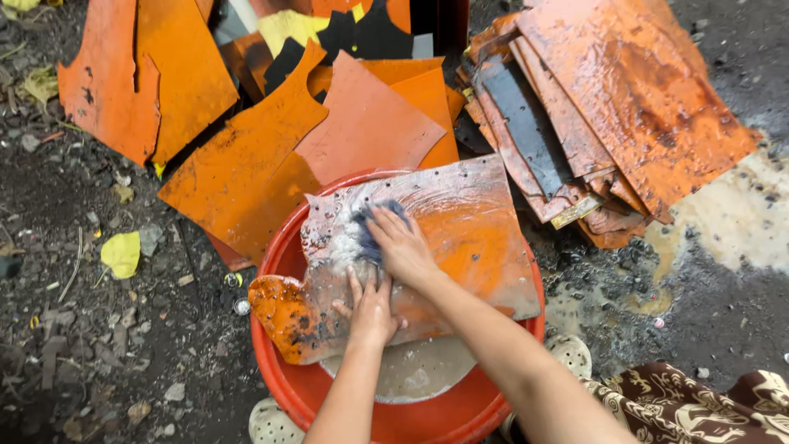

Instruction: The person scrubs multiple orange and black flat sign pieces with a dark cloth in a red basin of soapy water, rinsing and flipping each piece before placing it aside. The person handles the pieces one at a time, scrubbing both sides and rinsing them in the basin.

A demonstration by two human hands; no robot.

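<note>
Under both hands, an orange sheet (460,238) lies flat across the rim of a red tub (283,386), its surface smeared grey with suds. The right hand (400,247) presses a dark blue cloth (370,234) against the sheet, fingers closed over it. The left hand (371,308) rests just below, palm down and fingers spread, holding nothing and pinning the sheet steady. Beneath the sheet, murky water (415,374) shows in the tub. This looks like the scrubbing stage, with the half nearer the right hand's outer side still orange and unsoaped; a next stroke would call for firm bracing while the cloth travels that way. Beyond the fingertips lie loose orange sheets (246,164), and further right a wet stack (608,107) on muddy ground (99,345).
</note>
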